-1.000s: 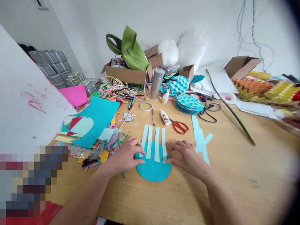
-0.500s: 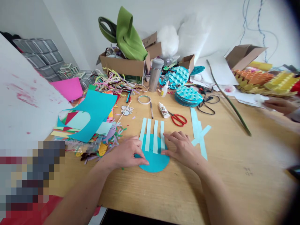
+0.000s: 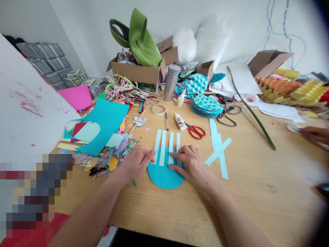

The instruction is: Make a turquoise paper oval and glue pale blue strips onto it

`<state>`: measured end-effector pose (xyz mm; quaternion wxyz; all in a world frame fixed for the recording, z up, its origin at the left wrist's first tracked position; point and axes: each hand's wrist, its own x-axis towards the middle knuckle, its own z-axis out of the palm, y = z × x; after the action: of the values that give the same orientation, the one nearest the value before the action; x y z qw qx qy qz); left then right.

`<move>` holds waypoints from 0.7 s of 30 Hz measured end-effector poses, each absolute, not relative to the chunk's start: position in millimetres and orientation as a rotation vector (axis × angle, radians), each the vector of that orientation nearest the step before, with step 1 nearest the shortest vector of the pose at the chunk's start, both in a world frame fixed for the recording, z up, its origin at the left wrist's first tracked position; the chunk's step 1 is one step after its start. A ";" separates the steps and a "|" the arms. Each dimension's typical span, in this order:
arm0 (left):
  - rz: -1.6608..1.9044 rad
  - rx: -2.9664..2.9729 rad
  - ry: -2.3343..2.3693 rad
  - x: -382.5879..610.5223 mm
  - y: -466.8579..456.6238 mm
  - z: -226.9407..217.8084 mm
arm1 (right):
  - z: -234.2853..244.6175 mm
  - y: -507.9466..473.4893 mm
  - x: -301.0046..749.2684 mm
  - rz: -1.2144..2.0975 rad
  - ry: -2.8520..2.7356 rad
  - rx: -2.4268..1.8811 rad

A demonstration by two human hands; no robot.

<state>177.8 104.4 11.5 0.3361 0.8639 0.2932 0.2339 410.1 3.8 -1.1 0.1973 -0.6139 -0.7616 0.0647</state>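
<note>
A blue paper disc [image 3: 166,180] lies flat on the table with several pale mint paper strips [image 3: 162,142] laid side by side over its upper half, their far ends sticking out past its edge. My left hand [image 3: 141,160] is closed at the disc's left edge, thumb pressed to the curled fingers beside the leftmost strip; whatever is between them is hidden. Over the disc's right side reaches my right hand [image 3: 191,161], thumb and index finger apart, their tips touching the third strip. It partly covers the rightmost strip. More loose mint strips [image 3: 218,147] lie crossed to the right.
Beyond the disc are red-handled scissors [image 3: 197,131], a glue bottle [image 3: 180,121], a pen [image 3: 166,120] and a tape roll [image 3: 158,109]. Coloured paper [image 3: 110,116] and scraps lie left. A green stick [image 3: 253,111] and another person's hand [image 3: 315,133] are at right.
My right hand has moved left, from the rightmost strip to the third one. My left thumb has drawn back from the disc against the fingers. The other person's hand has come nearer.
</note>
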 end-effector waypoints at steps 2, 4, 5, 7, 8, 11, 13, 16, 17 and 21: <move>0.612 2.256 0.762 177.8 104.0 11.8 | -2.2 4.1 409.2 0.171 -2.131 -1.728; 0.614 2.253 0.758 177.8 103.6 12.3 | -3.4 4.3 408.4 0.164 -2.130 -1.732; 0.612 2.251 0.758 177.8 103.5 12.7 | -3.8 4.4 408.0 0.163 -2.131 -1.733; 0.600 2.247 0.758 178.0 103.3 13.5 | -3.8 4.5 408.1 0.167 -2.133 -1.734; 0.596 2.245 0.758 178.1 103.4 13.7 | -3.4 4.4 408.9 0.172 -2.133 -1.734; 0.599 2.241 0.750 178.4 104.0 12.9 | -1.4 4.0 415.9 0.163 -2.109 -1.748; 0.613 2.252 0.741 178.6 104.6 11.5 | -1.0 3.7 423.9 0.128 -2.078 -1.778; 0.610 2.286 0.734 178.8 105.4 9.5 | -3.2 3.4 435.9 0.080 -2.057 -1.836; 0.603 2.295 0.735 178.8 105.6 9.0 | -4.5 3.3 438.7 0.078 -2.063 -1.848; 0.569 2.321 0.745 178.6 105.5 8.6 | -8.9 2.8 442.6 0.141 -2.111 -1.849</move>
<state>178.6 105.5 8.6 0.3140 0.8803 0.2826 0.2159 442.6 2.8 -8.9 0.1650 -0.6491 -0.7409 0.0496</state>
